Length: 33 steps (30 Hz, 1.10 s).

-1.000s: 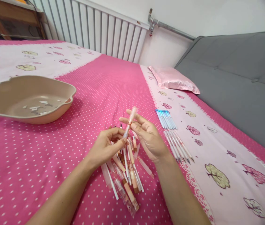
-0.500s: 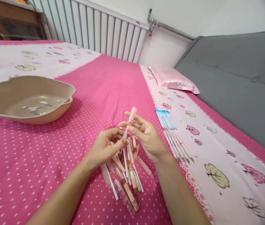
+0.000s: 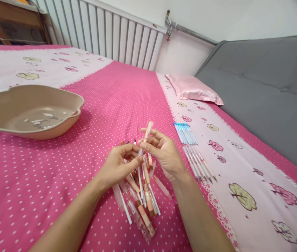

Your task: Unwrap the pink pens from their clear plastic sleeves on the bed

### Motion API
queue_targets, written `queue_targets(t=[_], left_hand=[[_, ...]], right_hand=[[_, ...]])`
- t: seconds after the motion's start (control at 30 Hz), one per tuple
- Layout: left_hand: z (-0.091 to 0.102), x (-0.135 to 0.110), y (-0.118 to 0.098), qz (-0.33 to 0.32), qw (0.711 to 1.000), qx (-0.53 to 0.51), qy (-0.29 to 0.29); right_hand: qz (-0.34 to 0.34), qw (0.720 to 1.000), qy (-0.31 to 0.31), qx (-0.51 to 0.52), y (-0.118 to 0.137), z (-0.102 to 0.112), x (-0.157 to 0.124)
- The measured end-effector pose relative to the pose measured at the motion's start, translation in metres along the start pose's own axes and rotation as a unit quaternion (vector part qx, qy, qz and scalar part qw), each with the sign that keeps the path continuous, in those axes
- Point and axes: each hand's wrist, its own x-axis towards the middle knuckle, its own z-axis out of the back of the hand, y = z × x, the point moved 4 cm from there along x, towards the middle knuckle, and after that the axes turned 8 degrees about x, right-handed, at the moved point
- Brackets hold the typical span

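Both hands hold one slim pen in a clear wrapper point(image 3: 146, 134) upright above a heap of wrapped pens point(image 3: 141, 189) on the pink dotted bedspread. My left hand point(image 3: 117, 164) pinches its lower end between thumb and fingers. My right hand point(image 3: 164, 154) has its fingers curled round the upper part, whose pale tip sticks out above them. To the right, on the pale flowered strip, lie a row of blue-capped pens point(image 3: 186, 133) and a row of pale pens point(image 3: 199, 162).
A beige scalloped tray point(image 3: 66, 101) with small scraps inside sits at the left on the bed. A pink satin pillow point(image 3: 192, 89) lies further back. A grey padded headboard point(image 3: 263, 91) runs along the right, and a white radiator point(image 3: 106, 31) stands behind.
My right fingers have curled tighter around the upper part of the wrapped pen. The left hand and the heap stay where they were.
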Motion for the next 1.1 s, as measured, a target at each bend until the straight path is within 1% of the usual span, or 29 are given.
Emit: queue_targets(t=[0.2, 0.33, 0.47, 0.57, 0.8, 0.97, 1.1], left_hand=[[-0.0002, 0.0008, 0.0004, -0.004, 1.000, -0.003, -0.002], [0.0003, 0.0003, -0.0036, 0.004, 1.000, -0.028, -0.007], [-0.0006, -0.0013, -0.0081, 0.018, 0.998, -0.060, 0.009], [-0.0012, -0.0016, -0.0080, 0.014, 0.997, -0.068, 0.021], [-0.0007, -0.0009, -0.0061, 0.004, 0.999, -0.045, 0.023], [0.0004, -0.0009, -0.0048, 0.007, 1.000, -0.030, 0.003], [0.0001, -0.0002, -0.0015, -0.003, 1.000, -0.020, 0.004]], right_hand=[[0.008, 1.000, 0.003, -0.006, 0.0006, 0.0001, 0.0001], [0.016, 0.999, 0.041, 0.027, 0.0053, -0.0051, -0.0021], [-0.002, 0.996, 0.075, 0.049, 0.0070, -0.0083, -0.0039], [-0.010, 0.995, 0.087, 0.044, 0.0063, -0.0085, -0.0039], [-0.002, 0.998, 0.057, 0.015, 0.0056, -0.0052, -0.0021], [-0.002, 0.999, 0.039, 0.019, 0.0041, -0.0028, -0.0010], [0.004, 1.000, 0.015, 0.002, 0.0033, 0.0000, -0.0003]])
